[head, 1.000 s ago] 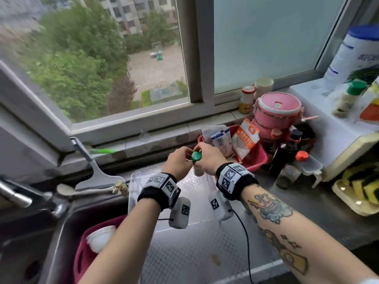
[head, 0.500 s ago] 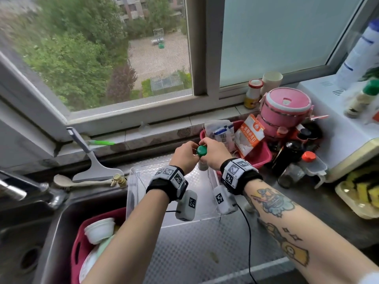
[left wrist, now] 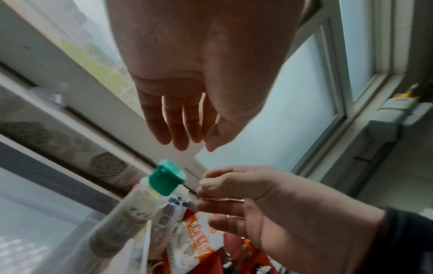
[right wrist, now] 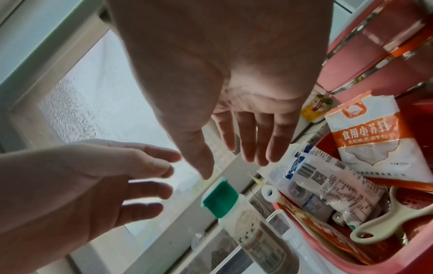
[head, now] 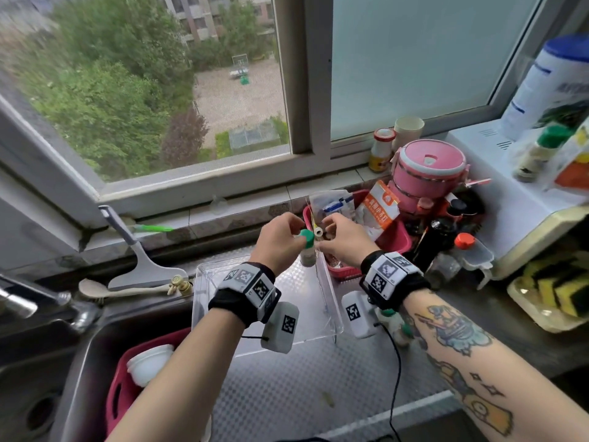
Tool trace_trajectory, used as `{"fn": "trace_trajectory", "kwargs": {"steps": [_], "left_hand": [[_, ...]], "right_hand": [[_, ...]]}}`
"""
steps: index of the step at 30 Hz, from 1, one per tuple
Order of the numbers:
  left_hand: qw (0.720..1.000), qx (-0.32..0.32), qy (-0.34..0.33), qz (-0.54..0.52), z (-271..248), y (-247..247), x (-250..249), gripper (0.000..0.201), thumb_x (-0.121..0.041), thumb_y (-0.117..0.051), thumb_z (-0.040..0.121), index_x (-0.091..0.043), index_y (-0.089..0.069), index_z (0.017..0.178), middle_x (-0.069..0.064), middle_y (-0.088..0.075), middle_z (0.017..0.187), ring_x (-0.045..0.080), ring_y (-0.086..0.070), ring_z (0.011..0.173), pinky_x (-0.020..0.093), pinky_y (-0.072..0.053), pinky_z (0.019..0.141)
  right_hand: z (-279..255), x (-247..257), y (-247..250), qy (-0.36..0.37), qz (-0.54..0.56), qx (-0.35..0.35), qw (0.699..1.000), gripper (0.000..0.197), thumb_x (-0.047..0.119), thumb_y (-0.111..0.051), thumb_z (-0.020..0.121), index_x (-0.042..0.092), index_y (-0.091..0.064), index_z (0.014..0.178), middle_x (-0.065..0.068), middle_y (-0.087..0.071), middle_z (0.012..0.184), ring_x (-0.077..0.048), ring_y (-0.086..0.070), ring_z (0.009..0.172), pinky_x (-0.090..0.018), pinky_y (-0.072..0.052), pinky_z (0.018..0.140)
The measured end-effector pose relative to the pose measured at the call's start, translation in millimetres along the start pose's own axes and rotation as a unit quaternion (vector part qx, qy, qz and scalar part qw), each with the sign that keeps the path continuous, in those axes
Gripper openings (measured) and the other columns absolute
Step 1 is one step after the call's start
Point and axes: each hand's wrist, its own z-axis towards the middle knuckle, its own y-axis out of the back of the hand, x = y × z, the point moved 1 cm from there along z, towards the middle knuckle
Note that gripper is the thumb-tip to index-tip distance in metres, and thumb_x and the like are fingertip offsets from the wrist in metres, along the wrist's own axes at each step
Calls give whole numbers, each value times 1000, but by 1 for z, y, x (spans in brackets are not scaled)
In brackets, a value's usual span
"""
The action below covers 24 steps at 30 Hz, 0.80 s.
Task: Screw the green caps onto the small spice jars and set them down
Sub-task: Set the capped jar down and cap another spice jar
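A small spice jar [head: 307, 257] with a green cap [head: 306, 238] on it stands upright at the back right corner of a clear plastic box [head: 204, 282]. My left hand [head: 282, 236] and right hand [head: 338, 237] hover on either side of the cap, not touching it. The left wrist view shows my left hand [left wrist: 185, 143] with straight fingers above the capped jar [left wrist: 126, 213]. Seen from the right wrist, my right hand [right wrist: 234, 161] is spread open above the cap [right wrist: 220, 196]. Two more green-capped jars [head: 390, 315] stand partly hidden under my right wrist.
A red basket [head: 393, 242] of packets sits right of the jar, with a pink lunch container [head: 428, 167] and dark bottles [head: 441, 229] behind it. A sink with a red tub [head: 119, 397] lies at the left. A white appliance [head: 516, 202] fills the right.
Both hands gripped the jar and its cap before. Now they have let go and the fingers have spread away from it. The jar stands by itself.
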Motion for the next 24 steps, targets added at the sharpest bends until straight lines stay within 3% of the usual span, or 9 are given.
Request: {"fn": "trace_trajectory", "kwargs": {"steps": [2,5,8,12,17,24], "left_hand": [[999,13,-29,-13,-7,0,-17,20,-15,-63,83,-11,-68,102,3,-71,97,17,-64,88,28,-52,78],[995,58,-69,-41,-19,-11,-45,18,-16,-65,85,-10,-67,101,2,-69,92,11,-61,77,15,-47,63],[989,96,-93,-64,-30,-33,-63,19,-17,-66,84,-9,-67,101,2,-70,93,15,-65,82,26,-55,73],[980,171,-100,-33,-44,-80,-70,22,-24,-64,84,-11,-66,102,4,-70,97,18,-65,89,33,-54,81],[965,252,-70,9,-64,-145,-65,33,-18,-61,82,-9,-61,114,8,-68,110,22,-62,103,25,-45,84],[952,304,4,39,-82,-201,-43,44,-27,-61,82,-10,-58,123,11,-67,120,27,-62,112,34,-48,94]], "right_hand": [[-7,-5,10,-6,14,-19,1000,52,25,-73,80,14,-54,127,-1,-62,111,-17,-60,104,-27,-47,88],[-24,-19,26,-16,53,-38,998,48,22,-71,80,13,-55,125,-5,-64,117,-20,-61,110,-29,-49,92],[-44,-45,39,-32,89,-77,993,39,18,-72,79,15,-60,116,-2,-66,107,-18,-64,103,-29,-51,92],[-72,-93,50,-85,88,-106,987,34,18,-74,76,20,-61,107,-2,-68,103,-18,-65,98,-36,-52,95],[-99,-152,38,-158,-2,-75,985,49,20,-75,75,14,-59,120,-8,-66,119,-23,-61,111,-33,-47,98],[-117,-187,8,-215,-25,-5,976,65,20,-72,77,10,-47,136,-13,-56,137,-27,-51,128,-33,-40,105]]}}
